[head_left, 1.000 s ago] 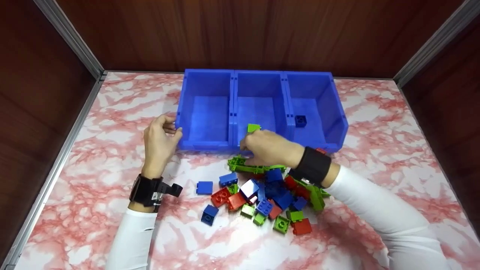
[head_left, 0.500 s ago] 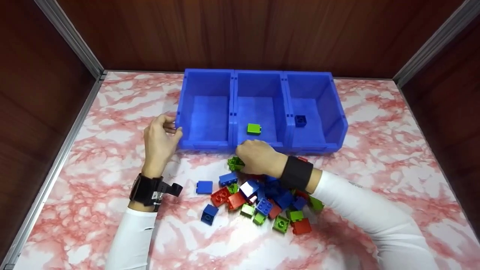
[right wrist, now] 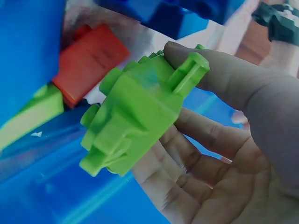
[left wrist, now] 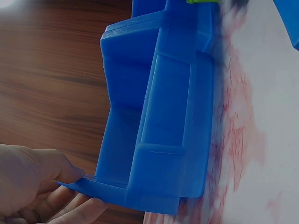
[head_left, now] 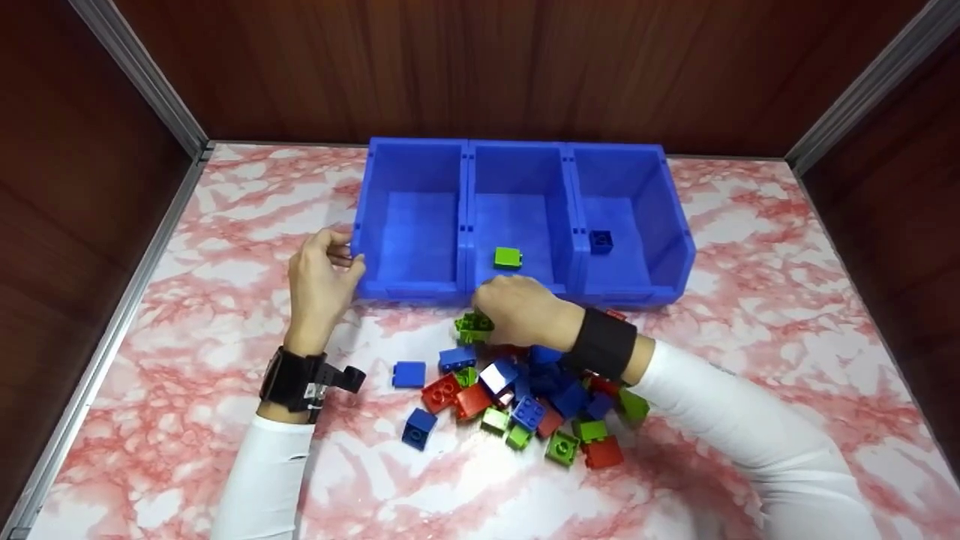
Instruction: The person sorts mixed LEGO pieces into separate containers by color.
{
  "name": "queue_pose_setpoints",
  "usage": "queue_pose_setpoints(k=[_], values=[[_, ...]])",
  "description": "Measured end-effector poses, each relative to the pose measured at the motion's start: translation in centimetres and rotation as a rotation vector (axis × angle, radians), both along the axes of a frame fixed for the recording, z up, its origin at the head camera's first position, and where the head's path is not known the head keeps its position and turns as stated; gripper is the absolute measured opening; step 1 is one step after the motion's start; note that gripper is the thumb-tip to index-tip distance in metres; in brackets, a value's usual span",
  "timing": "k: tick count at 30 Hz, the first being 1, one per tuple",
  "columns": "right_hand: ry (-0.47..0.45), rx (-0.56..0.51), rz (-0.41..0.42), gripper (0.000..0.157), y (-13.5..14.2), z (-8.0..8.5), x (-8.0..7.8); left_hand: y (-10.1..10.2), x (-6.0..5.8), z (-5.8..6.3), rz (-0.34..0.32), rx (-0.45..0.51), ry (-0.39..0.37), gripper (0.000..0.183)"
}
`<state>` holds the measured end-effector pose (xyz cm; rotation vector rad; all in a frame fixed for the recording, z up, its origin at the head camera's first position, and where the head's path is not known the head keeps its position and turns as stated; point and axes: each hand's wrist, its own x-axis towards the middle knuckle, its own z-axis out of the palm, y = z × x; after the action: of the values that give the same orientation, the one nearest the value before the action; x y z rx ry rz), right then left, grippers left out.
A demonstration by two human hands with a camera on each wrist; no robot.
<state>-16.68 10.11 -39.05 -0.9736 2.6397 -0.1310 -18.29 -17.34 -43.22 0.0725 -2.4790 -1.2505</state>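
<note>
My left hand (head_left: 319, 289) pinches the left side wall of the blue bin (head_left: 409, 291), thumb inside and fingers outside in the left wrist view. In front of the middle compartment, my right hand (head_left: 521, 309) grips a long green toy building block (right wrist: 140, 107) between thumb and fingers; it has studs and clip-like ends. From the head only its left end shows, the rest hidden under the hand. A small green block (head_left: 508, 258) lies in the middle compartment and a dark blue block (head_left: 601, 241) in the right one. The left compartment holds nothing.
A loose pile of red, blue and green blocks (head_left: 529, 412) lies in front of the bin, partly under the right wrist. A blue block (head_left: 409, 374) and a dark blue block (head_left: 419, 429) lie apart at its left. Wooden panels (head_left: 480, 67) enclose the marbled table (head_left: 225, 225).
My right hand has drawn back from the green block in the middle compartment and taken hold of the long green block at the pile's far edge. The left hand stays on the bin.
</note>
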Motion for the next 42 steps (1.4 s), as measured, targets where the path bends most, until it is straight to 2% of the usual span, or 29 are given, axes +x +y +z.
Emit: queue_pose_setpoints(k=[5,10,17,23,30,35,37,42], values=[[-0.018,-0.082,-0.006,0.032,0.8,1.5,0.2,0.0,0.1,0.0,0.009,-0.007,-0.001,0.026],[0.02,-0.129,-0.022,0.011,1.8,3.3,0.3,0.0,0.1,0.0,0.004,-0.007,0.001,0.027],[0.075,-0.17,-0.086,0.025,2.8,5.1,-1.1,-0.1,0.0,0.0,0.001,-0.013,0.007,0.027],[0.121,-0.174,-0.137,0.015,3.4,4.8,-3.9,-0.1,0.0,0.0,-0.001,-0.008,0.002,0.026],[0.162,-0.185,-0.178,0.011,3.8,4.4,-6.8,-0.1,0.0,0.0,-0.005,-0.004,0.001,0.027],[0.153,-0.171,-0.203,0.03,3.1,4.1,-8.4,0.0,0.0,0.0,-0.005,0.004,-0.007,0.027],[0.149,-0.16,-0.215,0.031,2.8,3.9,-9.0,0.0,0.0,0.0,-0.007,0.006,-0.013,0.027],[0.14,-0.131,-0.257,0.012,2.0,3.0,-10.3,0.0,0.1,0.1,-0.001,-0.001,-0.01,0.028]])
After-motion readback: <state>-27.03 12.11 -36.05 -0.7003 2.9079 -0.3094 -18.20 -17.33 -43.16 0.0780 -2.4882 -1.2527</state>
